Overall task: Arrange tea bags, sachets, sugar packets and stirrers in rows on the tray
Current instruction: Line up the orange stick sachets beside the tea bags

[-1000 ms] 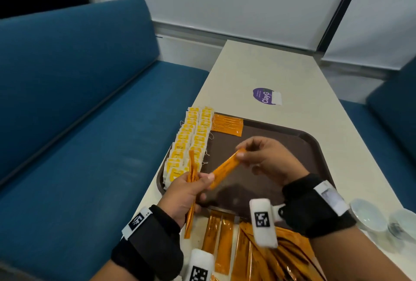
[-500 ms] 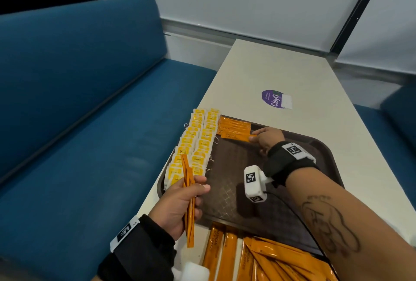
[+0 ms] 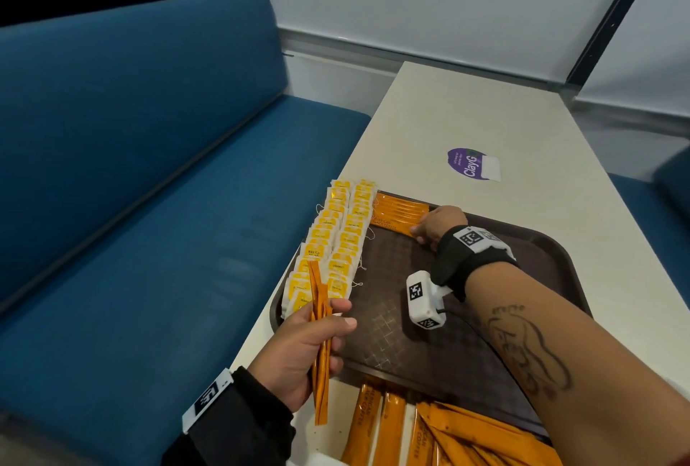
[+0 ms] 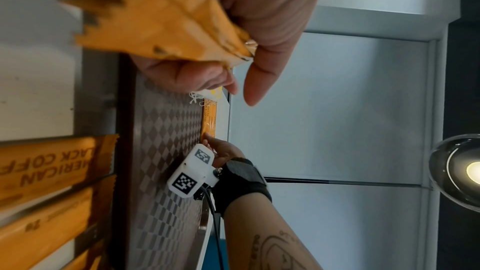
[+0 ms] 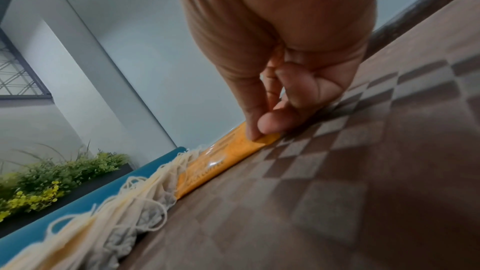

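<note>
Arranging in progress. The tray (image 3: 552, 252) lies on the table (image 3: 485, 114). Along its left edge, two rows of tea bags (image 3: 336, 237) run from near to far, apparently complete. At the far edge, beside the tea bags, a short row of orange sachets (image 3: 399, 213) lies side by side. The right hand (image 3: 437, 224) reaches to the near end of this row; in the right-wrist view its thumb and forefinger pinch the end of the nearest sachet (image 5: 233, 151), which lies flat on the tray, touching the tea-bag strings (image 5: 145, 184). The left hand (image 3: 298, 353) hovers over the tray's near left corner, its fingers curled around a small bundle (image 3: 321, 346) of sachets held upright as the next supply. More loose sachets (image 3: 440, 435) lie on the table in front of the tray. Most of the tray floor is bare. Judged remaining: the held bundle, the loose pile, and the sugar packets and stirrers, none of which are in view.
</note>
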Available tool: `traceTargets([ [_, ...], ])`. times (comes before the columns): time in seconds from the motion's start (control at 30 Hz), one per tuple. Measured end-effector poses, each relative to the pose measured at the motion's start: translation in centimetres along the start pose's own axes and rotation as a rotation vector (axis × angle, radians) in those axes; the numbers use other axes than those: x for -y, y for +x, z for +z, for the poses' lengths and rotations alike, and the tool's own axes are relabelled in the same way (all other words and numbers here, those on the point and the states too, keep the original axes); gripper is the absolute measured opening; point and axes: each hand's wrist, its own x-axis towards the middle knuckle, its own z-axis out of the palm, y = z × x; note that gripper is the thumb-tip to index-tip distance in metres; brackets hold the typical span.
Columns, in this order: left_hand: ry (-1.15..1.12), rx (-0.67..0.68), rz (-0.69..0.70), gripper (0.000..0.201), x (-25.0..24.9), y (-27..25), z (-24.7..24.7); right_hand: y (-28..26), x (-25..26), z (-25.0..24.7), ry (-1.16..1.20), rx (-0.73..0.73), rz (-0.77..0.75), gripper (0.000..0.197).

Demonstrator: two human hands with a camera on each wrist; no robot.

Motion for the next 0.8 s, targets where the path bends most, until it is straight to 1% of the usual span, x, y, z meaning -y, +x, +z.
traceTargets([
  [0.1, -0.005, -0.001, -0.004, 0.019, 0.1, 0.0, -0.1, 0.3, 0.5, -0.3, -0.108, -0.018, 0.024, 0.023],
  [0.2, -0.014, 0.006, -0.005, 0.019, 0.1, 0.0, -0.2, 0.4, 0.6, -0.2, -0.266, -0.055, 0.021, 0.025],
  [0.27, -0.023, 0.012, -0.005, 0.02, 0.2, -0.1, -0.2, 0.8, 0.3, 0.1, -0.355, -0.097, 0.006, 0.035],
  [0.3, -0.032, 0.017, -0.004, 0.022, 0.2, -0.1, -0.1, 1.1, 0.1, 0.1, -0.357, -0.119, -0.006, 0.04],
  [0.43, -0.08, 0.012, -0.002, 0.026, 0.1, -0.1, 0.1, 1.4, -0.4, 0.0, -0.291, -0.128, -0.034, 0.044],
  [0.53, -0.102, -0.004, -0.001, 0.024, -0.1, -0.5, 0.5, 0.8, -1.3, -0.4, -0.184, -0.104, -0.042, 0.037],
  [0.6, -0.114, -0.019, -0.001, 0.022, -0.2, -0.7, 0.7, 0.1, -2.0, -0.7, -0.019, -0.093, -0.082, 0.03],
  [0.67, -0.123, -0.03, -0.004, 0.02, -0.3, -1.1, 0.8, -1.7, -2.3, -1.2, 0.105, -0.105, -0.122, 0.025],
  [0.73, -0.131, -0.031, -0.001, 0.016, -0.4, -1.5, 1.0, -4.4, -2.4, -1.5, 0.155, -0.097, -0.174, 0.017],
  [0.8, -0.131, -0.018, 0.002, 0.017, -0.5, -2.0, 1.2, -8.0, -2.5, -1.3, 0.241, -0.039, -0.245, 0.022],
])
